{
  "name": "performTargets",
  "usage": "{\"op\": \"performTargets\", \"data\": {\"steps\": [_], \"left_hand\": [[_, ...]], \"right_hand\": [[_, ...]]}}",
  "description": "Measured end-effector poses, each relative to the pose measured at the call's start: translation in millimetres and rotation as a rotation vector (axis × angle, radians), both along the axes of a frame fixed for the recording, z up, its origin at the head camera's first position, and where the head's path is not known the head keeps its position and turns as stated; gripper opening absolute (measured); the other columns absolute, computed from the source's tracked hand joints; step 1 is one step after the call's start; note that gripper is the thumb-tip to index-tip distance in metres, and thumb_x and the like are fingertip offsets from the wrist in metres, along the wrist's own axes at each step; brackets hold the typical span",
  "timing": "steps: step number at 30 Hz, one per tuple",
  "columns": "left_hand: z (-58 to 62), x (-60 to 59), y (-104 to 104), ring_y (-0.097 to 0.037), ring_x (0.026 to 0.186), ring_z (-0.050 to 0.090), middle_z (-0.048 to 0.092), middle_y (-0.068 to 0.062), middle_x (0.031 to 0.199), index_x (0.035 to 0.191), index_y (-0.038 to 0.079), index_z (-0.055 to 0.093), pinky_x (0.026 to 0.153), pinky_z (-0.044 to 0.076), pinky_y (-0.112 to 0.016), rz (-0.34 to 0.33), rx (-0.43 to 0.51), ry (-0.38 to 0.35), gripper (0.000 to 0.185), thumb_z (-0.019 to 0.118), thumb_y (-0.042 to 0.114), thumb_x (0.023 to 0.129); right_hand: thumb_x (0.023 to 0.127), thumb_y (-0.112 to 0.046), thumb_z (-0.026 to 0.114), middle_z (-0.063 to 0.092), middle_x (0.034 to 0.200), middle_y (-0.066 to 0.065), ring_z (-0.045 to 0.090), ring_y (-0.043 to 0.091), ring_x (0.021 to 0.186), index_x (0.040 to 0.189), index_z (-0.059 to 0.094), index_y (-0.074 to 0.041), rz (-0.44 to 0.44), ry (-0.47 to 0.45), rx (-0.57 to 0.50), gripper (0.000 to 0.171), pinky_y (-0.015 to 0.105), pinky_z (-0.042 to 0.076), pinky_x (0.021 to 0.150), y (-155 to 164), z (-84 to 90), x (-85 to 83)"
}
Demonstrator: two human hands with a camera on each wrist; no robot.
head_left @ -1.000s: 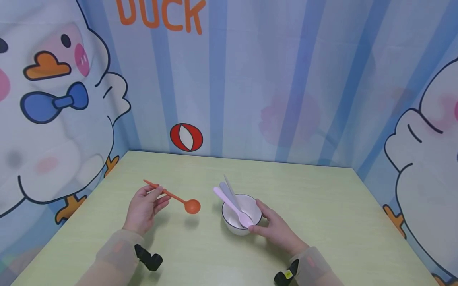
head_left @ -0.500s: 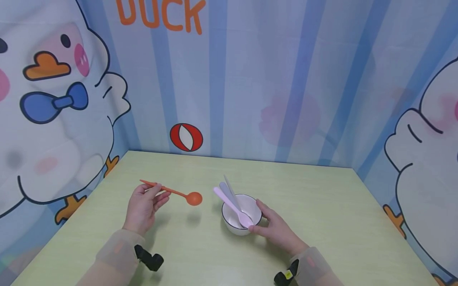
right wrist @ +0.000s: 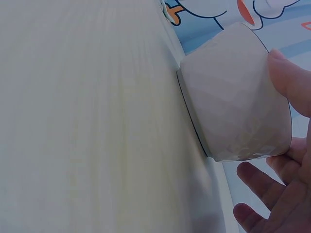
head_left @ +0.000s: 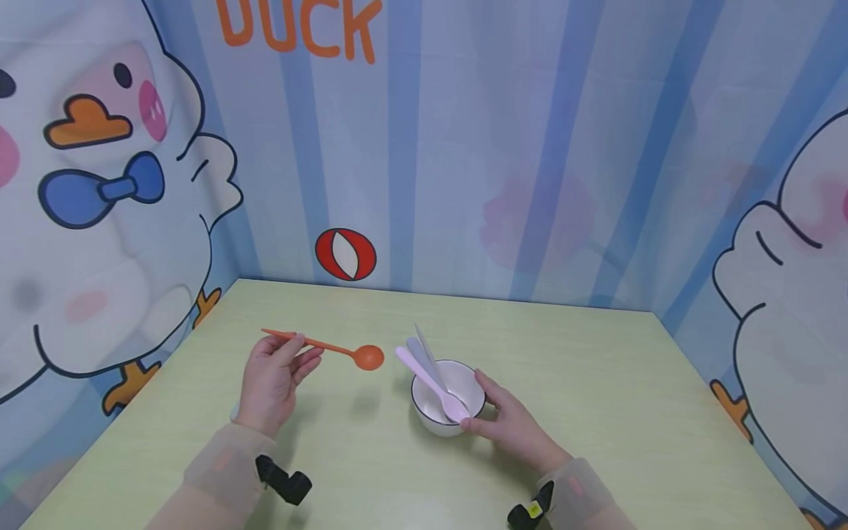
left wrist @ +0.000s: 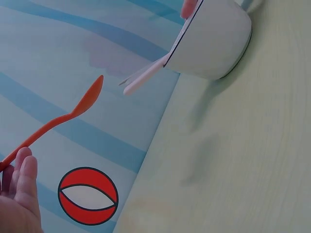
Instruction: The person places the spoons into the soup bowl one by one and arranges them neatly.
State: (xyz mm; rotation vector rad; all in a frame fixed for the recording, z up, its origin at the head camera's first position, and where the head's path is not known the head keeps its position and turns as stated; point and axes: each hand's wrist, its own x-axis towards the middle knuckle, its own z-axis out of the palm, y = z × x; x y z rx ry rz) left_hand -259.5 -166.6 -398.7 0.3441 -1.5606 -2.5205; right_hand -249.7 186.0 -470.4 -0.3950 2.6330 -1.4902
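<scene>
My left hand (head_left: 270, 383) pinches an orange spoon (head_left: 368, 358) by its handle, above the left half of the table. The spoon's bowl points right, apart from the white bowl. My right hand (head_left: 517, 427) holds the white bowl (head_left: 436, 421) with its dark rim at the right side, thumb and fingers at the rim. A pink spoon (head_left: 424, 373) leans in the bowl, its handle out to the upper left. Behind it, a lilac handle (head_left: 417, 347) and a thin pale handle (head_left: 422, 337) stick out; their lower ends are hidden.
The pale yellow-green table (head_left: 583, 361) stretches to a blue striped backdrop (head_left: 450, 147) with printed cartoon ducks and a red ball (head_left: 346, 255). A black wrist camera (head_left: 285, 478) sits on the left wrist, another camera (head_left: 530, 508) on the right.
My left hand has shifted slightly right, and the orange spoon has swung up from a downward slant to nearly level, closer to the bowl. The right hand and the bowl have stayed put.
</scene>
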Motion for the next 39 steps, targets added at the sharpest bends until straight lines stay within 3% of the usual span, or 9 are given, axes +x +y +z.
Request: {"op": "performTargets", "data": {"steps": [17, 39], "left_hand": [[-2.4, 1.1, 25, -0.017, 0.087, 0.07, 0.057, -0.008, 0.11, 0.112, 0.011, 0.046, 0.083, 0.053, -0.031, -0.056, 0.015, 0.009, 0.028, 0.065, 0.02, 0.093], [-20.3, -2.8, 67, -0.02, 0.087, 0.07, 0.057, -0.013, 0.11, 0.116, 0.004, 0.044, 0.081, 0.055, -0.033, -0.131, -0.038, 0.012, 0.029, 0.062, 0.014, 0.095]], "right_hand": [[0.079, -0.035, 0.079, 0.024, 0.157, 0.008, 0.03, 0.036, 0.139, 0.152, 0.027, -0.011, 0.001, 0.004, 0.004, 0.092, 0.059, 0.018, 0.111, 0, -0.2, 0.5], [0.079, -0.037, 0.079, 0.025, 0.157, 0.008, 0.029, 0.035, 0.14, 0.152, 0.028, -0.011, -0.003, 0.003, 0.0, 0.092, 0.058, 0.018, 0.111, 0, -1.3, 0.4]]}}
